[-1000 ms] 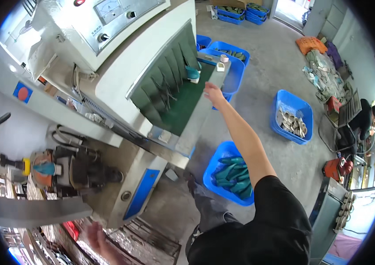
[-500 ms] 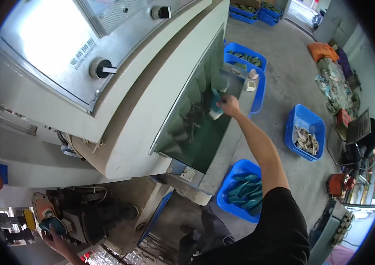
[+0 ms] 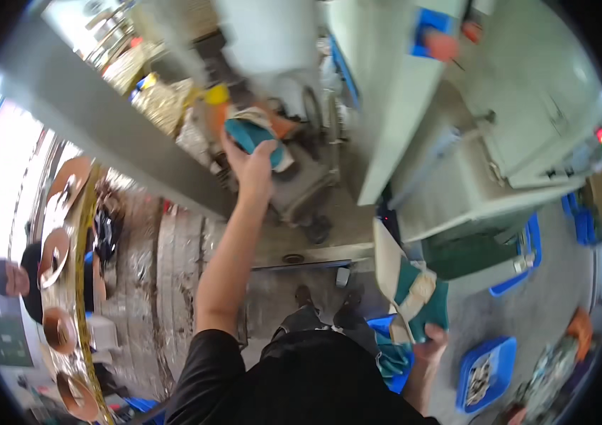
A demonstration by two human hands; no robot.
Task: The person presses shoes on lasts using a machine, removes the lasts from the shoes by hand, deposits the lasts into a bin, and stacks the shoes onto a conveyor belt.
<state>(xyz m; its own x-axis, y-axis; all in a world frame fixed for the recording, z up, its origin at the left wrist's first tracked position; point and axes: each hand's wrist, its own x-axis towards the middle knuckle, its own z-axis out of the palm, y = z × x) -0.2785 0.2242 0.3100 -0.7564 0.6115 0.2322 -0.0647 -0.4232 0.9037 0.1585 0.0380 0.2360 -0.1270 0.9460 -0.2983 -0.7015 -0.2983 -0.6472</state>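
Note:
My left hand (image 3: 252,170) reaches forward and grips a teal piece with a pale edge, which looks like a shoe upper (image 3: 248,134). It is against a small machine with an orange part (image 3: 279,126), and blur hides whether they touch. Low on the right, my right hand (image 3: 431,344) is closed on the lower end of another teal and cream piece, a folded shoe upper (image 3: 418,287) by its look. A long pale flap (image 3: 387,262) rises along its left side; I cannot tell whether it belongs to the piece.
The pale machine's green trough (image 3: 471,253) lies at right. Blue bins of teal pieces (image 3: 391,358) and pale scraps (image 3: 484,375) stand on the floor. A grey post (image 3: 127,117) slants across the left. Beyond it, a person (image 3: 28,280) is beside a bench with tan curved pieces (image 3: 56,255).
My view has swung left. My right hand has come out of the trough and back toward my body with a teal and cream piece. My left hand still holds its teal piece at the small machine.

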